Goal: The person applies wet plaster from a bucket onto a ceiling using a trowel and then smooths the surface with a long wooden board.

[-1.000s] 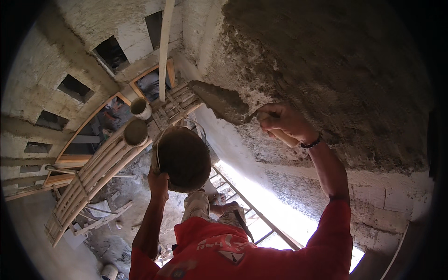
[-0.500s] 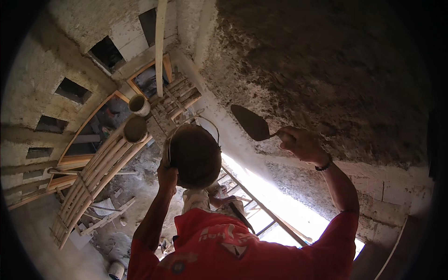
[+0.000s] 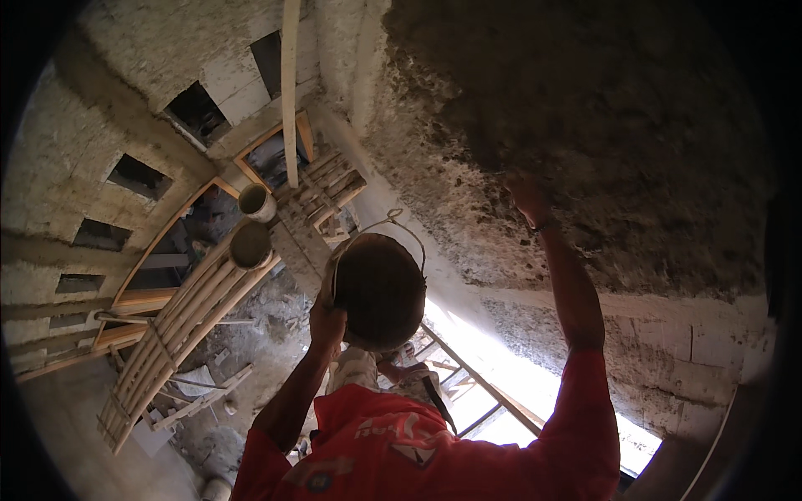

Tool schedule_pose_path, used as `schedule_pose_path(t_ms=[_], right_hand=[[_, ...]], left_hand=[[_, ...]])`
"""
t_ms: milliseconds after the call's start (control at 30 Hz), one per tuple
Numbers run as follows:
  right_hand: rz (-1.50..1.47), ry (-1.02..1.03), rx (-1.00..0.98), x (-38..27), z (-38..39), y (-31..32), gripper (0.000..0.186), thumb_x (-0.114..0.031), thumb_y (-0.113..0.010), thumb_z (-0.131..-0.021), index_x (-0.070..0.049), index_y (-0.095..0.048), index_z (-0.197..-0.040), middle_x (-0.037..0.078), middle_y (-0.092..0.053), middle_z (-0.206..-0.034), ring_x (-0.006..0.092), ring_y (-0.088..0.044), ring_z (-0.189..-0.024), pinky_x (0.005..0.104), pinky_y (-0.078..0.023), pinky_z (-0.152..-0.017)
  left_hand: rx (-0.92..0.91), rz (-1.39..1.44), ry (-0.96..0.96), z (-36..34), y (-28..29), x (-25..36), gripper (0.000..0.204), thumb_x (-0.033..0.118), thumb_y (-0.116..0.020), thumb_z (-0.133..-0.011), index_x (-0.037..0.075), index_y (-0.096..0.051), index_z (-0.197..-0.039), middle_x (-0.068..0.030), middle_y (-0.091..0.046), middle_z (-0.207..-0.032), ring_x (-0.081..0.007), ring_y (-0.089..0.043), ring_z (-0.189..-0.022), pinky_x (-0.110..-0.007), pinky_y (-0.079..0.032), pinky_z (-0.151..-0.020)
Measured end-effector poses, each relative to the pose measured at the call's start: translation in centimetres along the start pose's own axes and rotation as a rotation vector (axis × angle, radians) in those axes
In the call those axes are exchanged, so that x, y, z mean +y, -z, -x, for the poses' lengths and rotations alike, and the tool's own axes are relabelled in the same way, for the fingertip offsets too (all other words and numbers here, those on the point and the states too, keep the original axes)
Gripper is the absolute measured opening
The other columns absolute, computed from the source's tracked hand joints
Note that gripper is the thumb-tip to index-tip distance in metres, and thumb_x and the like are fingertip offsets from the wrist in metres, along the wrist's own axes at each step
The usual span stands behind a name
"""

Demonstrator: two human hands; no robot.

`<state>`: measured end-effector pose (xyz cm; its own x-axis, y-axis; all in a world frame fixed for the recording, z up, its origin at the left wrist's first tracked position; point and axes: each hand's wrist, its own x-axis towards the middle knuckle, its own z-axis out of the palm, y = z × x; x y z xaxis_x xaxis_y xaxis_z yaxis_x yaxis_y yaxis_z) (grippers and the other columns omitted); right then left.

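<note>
- Head view: the left hand (image 3: 327, 324) was clamped on the left side of a round bucket (image 3: 380, 344); some of its fingertips were hidden by the bucket.
- The bucket was directly right of the left fingers, and below and left of the right ones. Its inside was so dark that the level of its contents could not be read.
- A wire handle (image 3: 423, 242) arched from the bucket, up and right of the left fingers.
- The right hand (image 3: 525, 194) was raised at a rough wall (image 3: 618, 192), its fingers sunk in shadow. Whether they were together, apart or clamped on something, I could not tell; any tool there merged with the dark surface.
- A dark bracelet (image 3: 545, 224) circled the wrist, just below the right fingers.
- Above and beyond the right fingers, the wall faded into the fisheye's black rim, which cut it off.
- Up and left of the left fingers stood two containers (image 3: 256, 202), near a platform of poles (image 3: 180, 334); what they held was unclear.
- Below the right fingers, a ladder (image 3: 504, 401) was partly lost in glare, its lower part covered by the red shirt (image 3: 376, 434).
</note>
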<state>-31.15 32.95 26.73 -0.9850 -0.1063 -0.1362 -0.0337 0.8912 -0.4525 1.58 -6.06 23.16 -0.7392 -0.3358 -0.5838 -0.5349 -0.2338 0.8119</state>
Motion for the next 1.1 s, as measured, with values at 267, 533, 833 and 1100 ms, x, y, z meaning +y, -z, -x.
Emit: schedule_pose_path(t_ms=[267, 533, 833, 1100], right_hand=[[-0.088, -0.016, 0.091, -3.5, 5.0, 4.1, 0.051, -0.033, -0.067, -0.085, -0.002, -0.058, -0.126, 0.019, -0.068, -0.104, 0.0302, -0.065, -0.097, 0.042, -0.049, -0.085], [0.544, 0.351, 0.295, -2.2, 2.0, 1.1, 0.033, -0.024, -0.059, -0.089, 0.0, -0.064, -0.11, 0.02, -0.066, -0.11, 0.0335, -0.066, -0.089, 0.0453, -0.054, -0.076], [0.477, 0.459, 0.205, -7.1, 6.1, 3.1, 0.035, -0.025, -0.058, -0.088, -0.004, -0.062, -0.115, 0.021, -0.067, -0.093, 0.0384, -0.065, -0.084, 0.0473, -0.052, -0.075], [0.085, 0.596, -0.097, -20.2, 14.9, 3.8, 0.038, -0.013, -0.066, -0.083, 0.0, -0.06, -0.118, 0.019, -0.067, -0.092, 0.0335, -0.067, -0.08, 0.0398, -0.054, -0.073]], left_hand=[[0.141, -0.03, 0.093, 0.5, 4.2, -3.7, 0.062, -0.004, -0.048, -0.06, -0.003, -0.054, -0.122, -0.0102, -0.061, -0.099, -0.0195, -0.057, -0.085, -0.029, -0.047, -0.075], [0.215, -0.063, 0.095, 1.0, 6.7, -4.6, 0.058, -0.003, -0.05, -0.06, -0.005, -0.055, -0.118, -0.0116, -0.061, -0.096, -0.0219, -0.058, -0.085, -0.031, -0.048, -0.075], [0.234, -0.004, 0.04, 0.9, 7.1, -5.2, 0.057, -0.002, -0.051, -0.059, -0.006, -0.055, -0.116, -0.0114, -0.061, -0.097, -0.0227, -0.058, -0.084, -0.032, -0.047, -0.074], [0.218, 0.105, 0.018, 2.7, 7.1, -5.3, 0.061, -0.004, -0.047, -0.063, -0.003, -0.053, -0.123, -0.0092, -0.061, -0.102, -0.0183, -0.058, -0.088, -0.028, -0.047, -0.077]])
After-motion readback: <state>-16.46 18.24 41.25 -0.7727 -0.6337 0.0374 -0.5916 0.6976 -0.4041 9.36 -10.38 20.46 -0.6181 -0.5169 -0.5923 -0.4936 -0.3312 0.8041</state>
